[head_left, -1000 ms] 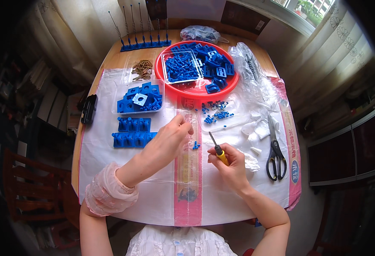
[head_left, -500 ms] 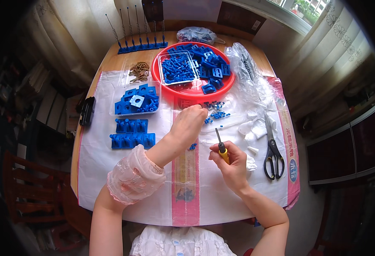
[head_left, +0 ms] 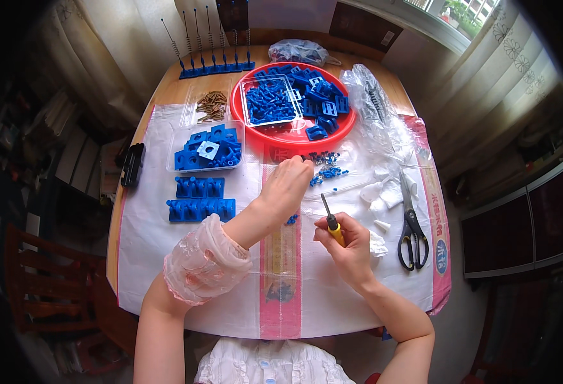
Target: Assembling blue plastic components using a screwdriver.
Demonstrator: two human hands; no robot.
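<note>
Gripping a small screwdriver with a yellow handle and dark shaft (head_left: 330,219), the right hand (head_left: 349,246) had its fingers curled tight around the handle, the shaft pointing up and away toward the far side of the table. Just left of it, the left hand (head_left: 289,185) reached farther out, fingertips pressed together at the near edge of a scatter of tiny blue and silver plastic pieces (head_left: 327,168); whether anything sat between those fingertips could not be told. A few loose blue bits (head_left: 291,219) lay between the two hands. All of this rested on a white woven plastic sheet with a pink stripe (head_left: 166,256) spread over a wooden table (head_left: 166,96). Beyond the scatter stood a round red plastic tray (head_left: 281,133) heaped with blue parts. To the left sat a clear plastic box of blue moulded parts (head_left: 208,150), with two flat blue blocks (head_left: 199,198) nearer. Black-handled scissors (head_left: 411,224) lay to the right.
</note>
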